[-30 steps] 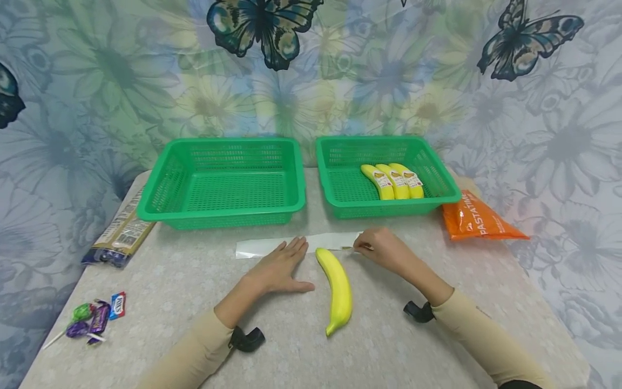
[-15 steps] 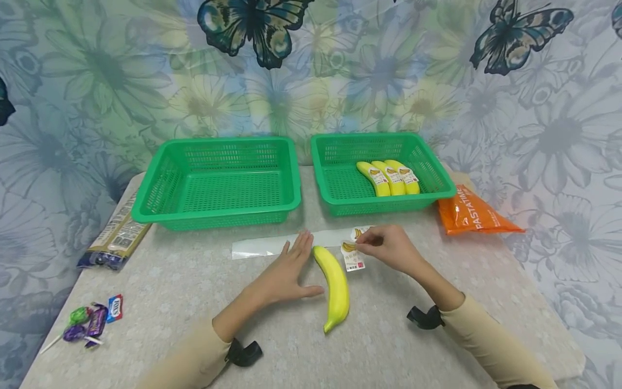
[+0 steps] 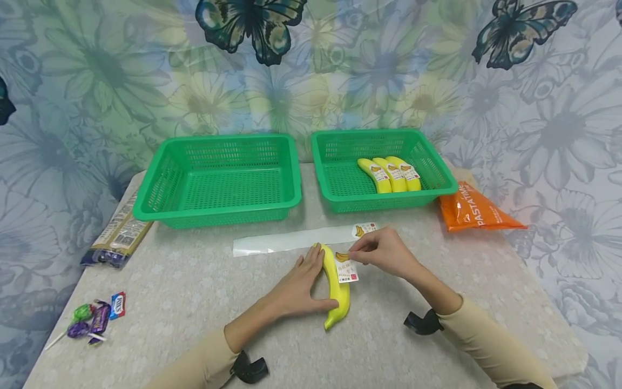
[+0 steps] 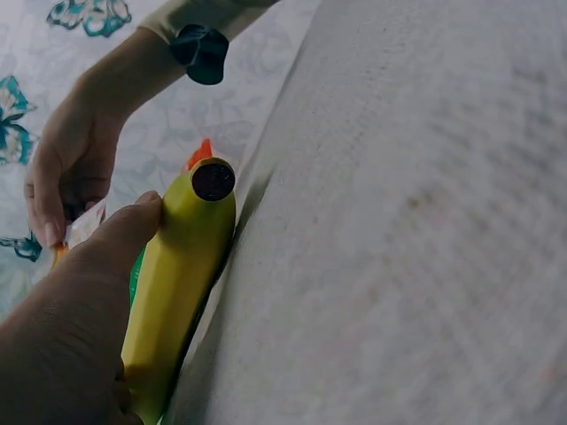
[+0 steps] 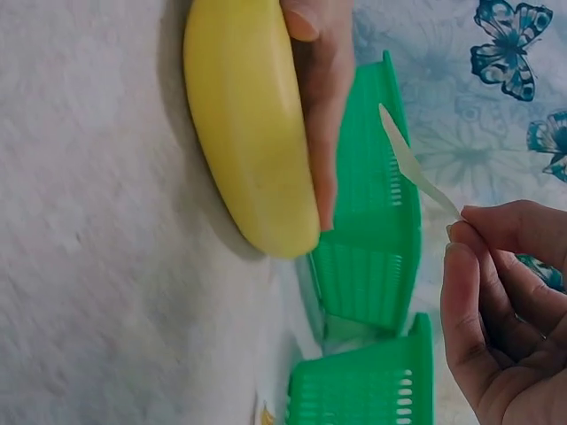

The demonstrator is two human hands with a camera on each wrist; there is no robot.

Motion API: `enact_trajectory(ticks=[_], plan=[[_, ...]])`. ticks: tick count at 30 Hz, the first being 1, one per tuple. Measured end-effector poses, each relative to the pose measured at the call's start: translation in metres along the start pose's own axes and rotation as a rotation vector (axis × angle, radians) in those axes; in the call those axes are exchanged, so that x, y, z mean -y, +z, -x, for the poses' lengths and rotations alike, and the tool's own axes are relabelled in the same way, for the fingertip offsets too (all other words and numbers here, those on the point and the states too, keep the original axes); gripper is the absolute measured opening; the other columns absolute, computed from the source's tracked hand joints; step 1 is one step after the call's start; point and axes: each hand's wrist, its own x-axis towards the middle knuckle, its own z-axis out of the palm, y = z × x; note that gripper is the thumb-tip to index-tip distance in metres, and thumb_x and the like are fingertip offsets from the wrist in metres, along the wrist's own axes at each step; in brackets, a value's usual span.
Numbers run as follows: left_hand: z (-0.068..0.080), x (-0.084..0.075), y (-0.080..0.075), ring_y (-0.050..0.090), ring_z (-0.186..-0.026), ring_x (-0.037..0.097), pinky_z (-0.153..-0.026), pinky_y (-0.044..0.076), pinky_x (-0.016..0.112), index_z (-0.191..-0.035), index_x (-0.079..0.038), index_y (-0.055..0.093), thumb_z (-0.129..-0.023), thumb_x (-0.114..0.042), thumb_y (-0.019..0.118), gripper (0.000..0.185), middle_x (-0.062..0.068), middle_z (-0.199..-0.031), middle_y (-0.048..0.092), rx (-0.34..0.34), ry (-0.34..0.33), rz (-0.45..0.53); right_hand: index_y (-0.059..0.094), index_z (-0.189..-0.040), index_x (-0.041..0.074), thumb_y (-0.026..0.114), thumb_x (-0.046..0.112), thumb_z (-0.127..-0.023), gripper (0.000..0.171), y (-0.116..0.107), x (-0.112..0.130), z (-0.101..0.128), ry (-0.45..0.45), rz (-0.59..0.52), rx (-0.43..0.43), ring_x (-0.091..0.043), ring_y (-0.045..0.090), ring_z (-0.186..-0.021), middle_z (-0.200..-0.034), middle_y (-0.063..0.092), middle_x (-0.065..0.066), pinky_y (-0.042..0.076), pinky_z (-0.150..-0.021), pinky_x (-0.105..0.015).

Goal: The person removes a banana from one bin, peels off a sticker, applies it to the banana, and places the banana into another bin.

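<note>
The left hand grips a yellow banana lying at the table's centre, thumb curled under it, fingers along its 9 o'clock side. At the banana's 3 o'clock, the right hand pinches a sticker against its peel. The backing strip lies at 12 o'clock.
</note>
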Motion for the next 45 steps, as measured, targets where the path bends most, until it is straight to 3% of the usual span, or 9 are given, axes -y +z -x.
enact_trajectory(ticks=[5, 14, 18, 25, 30, 34, 41, 45], plan=[[0.001, 0.002, 0.0, -0.002, -0.153, 0.016, -0.125, 0.011, 0.042, -0.157, -0.006, 0.005, -0.079, -0.076, 0.056, 0.117, 0.009, -0.166, -0.002, 0.0, -0.001, 0.005, 0.079, -0.085, 0.017, 0.076, 0.024, -0.083, 0.008, 0.014, -0.004, -0.007, 0.03, -0.016, 0.037, -0.01, 0.063, -0.063, -0.072, 0.072, 0.001, 0.049, -0.055, -0.025], [0.001, 0.002, 0.0, -0.001, -0.153, 0.018, -0.125, 0.014, 0.044, -0.156, -0.004, 0.009, -0.079, -0.076, 0.056, 0.116, 0.011, -0.165, 0.0, -0.004, 0.013, 0.002, 0.078, -0.083, 0.013, 0.077, 0.023, -0.082, 0.01, 0.026, -0.008, -0.013, 0.043, -0.043, 0.095, -0.015, 0.062, -0.059, -0.071, 0.071, -0.015, 0.044, -0.051, -0.023], [0.001, 0.002, -0.001, 0.0, -0.153, 0.018, -0.125, 0.014, 0.045, -0.156, -0.004, 0.009, -0.081, -0.075, 0.054, 0.113, 0.011, -0.165, 0.0, -0.002, 0.014, -0.001, 0.078, -0.084, 0.013, 0.077, 0.022, -0.083, 0.009, 0.027, -0.01, -0.014, 0.049, -0.033, 0.098, -0.013, 0.061, -0.059, -0.072, 0.071, -0.014, 0.044, -0.051, -0.022], [0.0, 0.002, 0.003, 0.002, -0.153, 0.019, -0.125, 0.013, 0.045, -0.156, -0.006, 0.008, -0.096, -0.065, 0.036, 0.089, 0.01, -0.165, 0.003, -0.042, -0.014, 0.021, 0.077, -0.086, 0.008, 0.077, 0.021, -0.083, 0.013, 0.032, -0.017, -0.017, 0.052, -0.011, 0.099, -0.008, 0.061, -0.061, -0.074, 0.073, -0.009, 0.05, -0.054, -0.024], [-0.001, -0.001, 0.004, 0.004, -0.153, 0.022, -0.124, 0.015, 0.049, -0.155, -0.001, 0.011, -0.098, -0.062, 0.037, 0.088, 0.012, -0.165, 0.005, -0.069, -0.01, 0.03, 0.076, -0.087, 0.007, 0.077, 0.019, -0.083, 0.013, 0.037, -0.024, -0.018, 0.068, -0.011, 0.07, -0.008, 0.061, -0.063, -0.075, 0.073, -0.002, 0.052, -0.056, -0.024], [-0.002, -0.003, 0.004, 0.004, -0.153, 0.021, -0.123, 0.016, 0.05, -0.155, 0.0, 0.01, -0.097, -0.064, 0.039, 0.091, 0.012, -0.165, 0.005, -0.065, -0.018, 0.016, 0.075, -0.087, 0.006, 0.078, 0.022, -0.083, 0.016, 0.043, -0.03, -0.019, 0.143, -0.072, 0.051, -0.01, 0.063, -0.064, -0.075, 0.072, -0.003, 0.055, -0.059, -0.026], [-0.002, -0.005, 0.004, 0.004, -0.153, 0.021, -0.124, 0.015, 0.049, -0.155, 0.0, 0.011, -0.096, -0.063, 0.041, 0.091, 0.012, -0.165, 0.005, -0.062, -0.033, 0.018, 0.073, -0.095, 0.001, 0.076, 0.022, -0.085, 0.024, 0.052, -0.039, -0.02, 0.364, -0.251, 0.049, -0.01, 0.065, -0.06, -0.074, 0.072, -0.005, 0.058, -0.059, -0.027], [-0.002, -0.006, 0.003, 0.005, -0.153, 0.021, -0.123, 0.015, 0.05, -0.155, 0.0, 0.011, -0.096, -0.063, 0.042, 0.092, 0.012, -0.165, 0.006, -0.069, -0.038, 0.017, 0.071, -0.103, -0.004, 0.072, 0.018, -0.089, 0.026, 0.055, -0.042, -0.018, 0.418, -0.321, 0.074, -0.01, 0.067, -0.059, -0.077, 0.073, -0.008, 0.06, -0.059, -0.028]])
